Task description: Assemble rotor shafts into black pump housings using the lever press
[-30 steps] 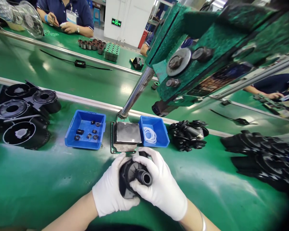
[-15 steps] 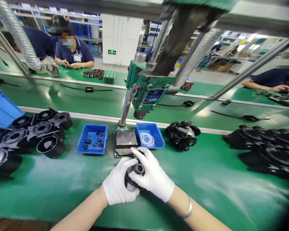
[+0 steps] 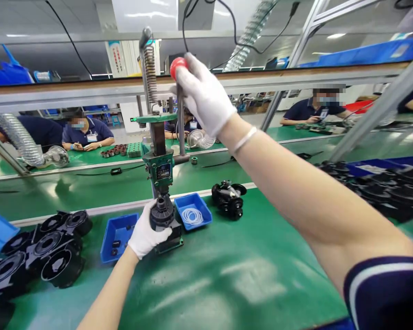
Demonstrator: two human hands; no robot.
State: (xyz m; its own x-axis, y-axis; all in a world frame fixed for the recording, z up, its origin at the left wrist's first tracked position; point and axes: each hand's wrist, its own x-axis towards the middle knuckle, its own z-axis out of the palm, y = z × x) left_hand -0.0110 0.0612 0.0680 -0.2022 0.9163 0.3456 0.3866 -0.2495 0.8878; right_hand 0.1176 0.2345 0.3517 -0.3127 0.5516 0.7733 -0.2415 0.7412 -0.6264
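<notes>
My left hand point(image 3: 147, 234), in a white glove, grips a black round plastic housing point(image 3: 163, 214) with a short collar on top. The housing stands on the base point(image 3: 170, 243) of a green hand press point(image 3: 159, 169), right under its ram. Raised high, my gloved right hand point(image 3: 203, 94) is closed around the top of the press lever point(image 3: 181, 119), by its red ball knob point(image 3: 178, 68). A coiled spring point(image 3: 150, 73) shows on top of the press. My left fingers partly hide behind the housing.
Left of the press, a blue bin point(image 3: 106, 243) holds small black parts; right of it, another blue bin point(image 3: 206, 219) holds white rings. Black assemblies point(image 3: 229, 197) lie farther right. Black housings point(image 3: 60, 261) crowd the left, more parts point(image 3: 392, 188) the right. Co-workers point(image 3: 89, 133) sit across the bench.
My right hand has left the black housing and risen to the press lever. My left hand has carried the housing forward onto the press base. The view has tilted up.
</notes>
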